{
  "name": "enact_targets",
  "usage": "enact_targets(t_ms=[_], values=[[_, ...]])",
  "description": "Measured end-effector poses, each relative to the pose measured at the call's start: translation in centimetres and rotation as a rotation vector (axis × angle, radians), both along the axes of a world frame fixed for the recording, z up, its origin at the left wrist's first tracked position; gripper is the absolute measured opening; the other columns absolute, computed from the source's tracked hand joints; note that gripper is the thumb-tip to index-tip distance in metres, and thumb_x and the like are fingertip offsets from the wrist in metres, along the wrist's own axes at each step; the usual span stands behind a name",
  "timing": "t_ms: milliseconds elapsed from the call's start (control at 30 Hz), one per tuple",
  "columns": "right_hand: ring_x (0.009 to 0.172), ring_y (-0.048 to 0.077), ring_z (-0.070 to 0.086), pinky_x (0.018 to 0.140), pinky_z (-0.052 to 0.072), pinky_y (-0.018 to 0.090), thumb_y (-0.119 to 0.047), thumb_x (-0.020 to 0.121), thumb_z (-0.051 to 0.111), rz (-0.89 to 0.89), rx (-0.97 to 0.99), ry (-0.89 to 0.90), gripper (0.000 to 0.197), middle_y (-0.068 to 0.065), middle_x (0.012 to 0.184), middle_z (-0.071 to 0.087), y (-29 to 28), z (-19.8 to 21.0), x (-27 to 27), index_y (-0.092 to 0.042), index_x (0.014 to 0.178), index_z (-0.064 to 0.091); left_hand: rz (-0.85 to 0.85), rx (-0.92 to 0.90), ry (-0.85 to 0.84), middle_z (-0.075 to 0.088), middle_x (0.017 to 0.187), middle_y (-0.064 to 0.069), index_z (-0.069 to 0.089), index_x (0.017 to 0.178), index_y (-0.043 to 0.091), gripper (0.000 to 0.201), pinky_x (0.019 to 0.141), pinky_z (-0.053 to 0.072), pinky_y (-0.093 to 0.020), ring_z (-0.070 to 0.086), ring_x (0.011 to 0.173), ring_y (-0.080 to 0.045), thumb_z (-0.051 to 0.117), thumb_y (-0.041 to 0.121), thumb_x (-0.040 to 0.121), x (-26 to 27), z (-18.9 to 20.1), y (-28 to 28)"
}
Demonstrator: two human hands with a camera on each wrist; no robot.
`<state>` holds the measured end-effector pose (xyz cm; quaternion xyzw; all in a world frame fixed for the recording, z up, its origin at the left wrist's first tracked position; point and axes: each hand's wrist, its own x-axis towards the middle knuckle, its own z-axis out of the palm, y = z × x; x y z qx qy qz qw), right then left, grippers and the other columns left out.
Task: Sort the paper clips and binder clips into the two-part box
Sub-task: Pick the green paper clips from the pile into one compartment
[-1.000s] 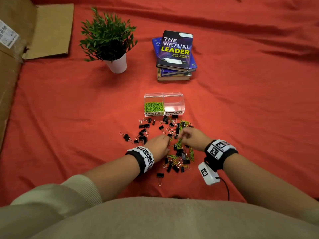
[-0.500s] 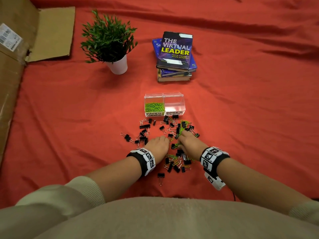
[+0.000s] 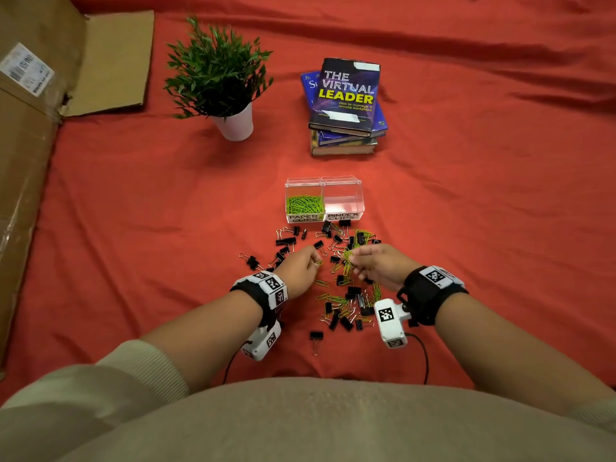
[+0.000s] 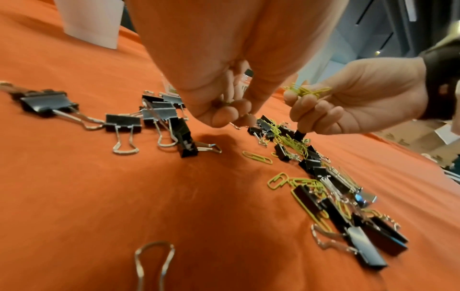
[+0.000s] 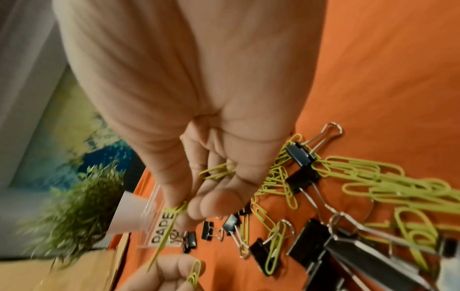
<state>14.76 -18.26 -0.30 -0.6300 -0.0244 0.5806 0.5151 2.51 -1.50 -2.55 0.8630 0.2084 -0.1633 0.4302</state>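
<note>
Red cloth [image 3: 133, 228] is covering the whole work surface, wrinkling toward the far side. On it the two-part box [image 3: 361, 198] is standing clear-walled, just beyond the scattered pile; its left part, labelled PAPER CLIPS, is holding a heap of green paper clips [image 3: 304, 204], while the right part, labelled BINDER CLIPS, is showing only bare floor. Black binder clips [image 3: 286, 242] and more loose green ones are lying mixed between the box and the person's body, some tangling together, one binder clip sitting apart nearest the body.

Both hands are hovering over the middle of the pile, close together. The left hand [image 3: 300, 268] is curling its fingers and pinching a green paper clip at the fingertips; the right wrist view is showing that clip against the curled fingers [image 5: 171, 265]. The right hand [image 3: 380, 265] is gripping a small bunch of paper clips between thumb and bent fingers, and the left wrist view is showing the green bunch [image 4: 307, 91] sticking out above the fingers. Another clip is sitting inside the right palm in the right wrist view.

Farther back a plant [image 3: 216, 68] in a white pot is standing left of a stack of books [image 3: 346, 105]. Cardboard [image 3: 30, 128] is lying along the left edge.
</note>
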Motion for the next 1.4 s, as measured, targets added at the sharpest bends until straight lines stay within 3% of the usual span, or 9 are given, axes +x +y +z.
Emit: enact_targets(t_ms=[100,333,467,633,767,933,1100,1267,1400], values=[[0.067,0.013,0.052,0.058,0.049,0.020,-0.004,0.094,0.047,-0.090,0.059,0.132,0.023,0.005,0.084,0.057,-0.1,-0.1,-0.3,0.006,0.112,0.057,0.054,-0.088,0.023,0.055,0.076,0.002,0.053,0.100,0.017,0.014,0.057,0.039,-0.026,0.049,0.066,-0.016,0.041,0.011,0.095,0.1,-0.1,0.0],[0.057,0.013,0.047,0.052,0.045,0.023,-0.033,0.094,0.043,-0.117,0.069,0.201,0.030,0.000,0.066,0.051,0.1,-0.4,-0.7,-0.013,0.074,0.054,0.199,-0.238,0.068,0.047,0.067,-0.002,0.050,0.074,0.023,0.026,0.064,0.038,-0.031,0.046,0.064,-0.019,0.034,0.021,0.095,0.7,-0.1,-0.1],[0.053,0.013,0.046,0.053,0.041,0.025,-0.027,0.098,0.043,0.013,-0.168,-0.090,0.031,0.001,0.064,0.050,0.3,-1.2,-0.9,-0.012,0.075,0.057,0.182,-0.171,0.060,0.037,0.060,0.004,0.043,0.071,0.016,0.034,0.055,0.031,-0.027,0.035,0.054,-0.014,0.044,0.038,0.097,0.9,0.0,-0.7],[0.064,0.009,0.051,0.054,0.035,0.016,-0.020,0.092,0.053,0.496,-0.313,-0.837,0.012,-0.011,0.072,0.053,0.1,-1.7,-2.1,-0.014,0.093,0.063,0.086,-0.050,0.109,0.045,0.062,0.003,0.045,0.071,0.018,0.033,0.060,0.035,-0.028,0.045,0.062,-0.018,0.039,0.033,0.100,0.7,-0.3,-0.8],[0.078,0.014,0.056,0.065,0.044,0.025,-0.021,0.085,0.059,0.698,-0.333,-1.054,0.010,-0.005,0.085,0.058,-0.1,-2.6,-3.1,-0.016,0.094,0.059,-0.053,0.059,0.128,0.064,0.093,-0.009,0.059,0.095,0.008,0.028,0.078,0.043,-0.031,0.058,0.088,-0.026,0.034,0.020,0.099,0.5,-0.4,-0.7],[0.078,0.018,0.051,0.067,0.047,0.033,-0.026,0.088,0.052,0.721,-0.342,-1.187,0.013,0.003,0.091,0.059,0.4,-2.9,-4.0,-0.013,0.090,0.054,-0.282,0.283,0.043,0.060,0.103,-0.009,0.055,0.099,0.009,0.018,0.081,0.044,-0.035,0.056,0.095,-0.026,0.052,0.024,0.091,-0.1,-1.0,-0.8],[0.067,0.019,0.052,0.059,0.043,0.031,-0.020,0.090,0.048,0.598,-0.286,-1.103,0.013,-0.001,0.075,0.055,1.1,-2.4,-3.4,-0.014,0.079,0.051,-0.414,0.391,0.074,0.056,0.110,-0.009,0.052,0.105,0.010,0.026,0.088,0.046,-0.040,0.054,0.104,-0.029,0.058,0.031,0.090,-0.3,-1.4,-1.1],[0.058,0.013,0.054,0.056,0.047,0.027,-0.015,0.088,0.055,0.106,-0.237,-0.627,0.015,0.001,0.073,0.063,1.3,-1.1,-1.6,-0.012,0.073,0.053,-0.427,0.373,0.088,0.056,0.110,-0.013,0.051,0.106,0.007,0.023,0.090,0.046,-0.041,0.055,0.103,-0.030,0.051,0.026,0.093,-0.6,-1.4,-1.3],[0.056,0.018,0.060,0.053,0.049,0.028,0.004,0.087,0.052,-0.155,-0.085,-0.252,0.013,0.012,0.075,0.064,0.8,0.0,-0.7,-0.007,0.079,0.052,-0.355,0.266,0.100,0.058,0.098,-0.015,0.047,0.102,0.005,0.017,0.078,0.046,-0.040,0.057,0.090,-0.032,0.046,0.019,0.093,-0.7,-1.0,-1.2]])
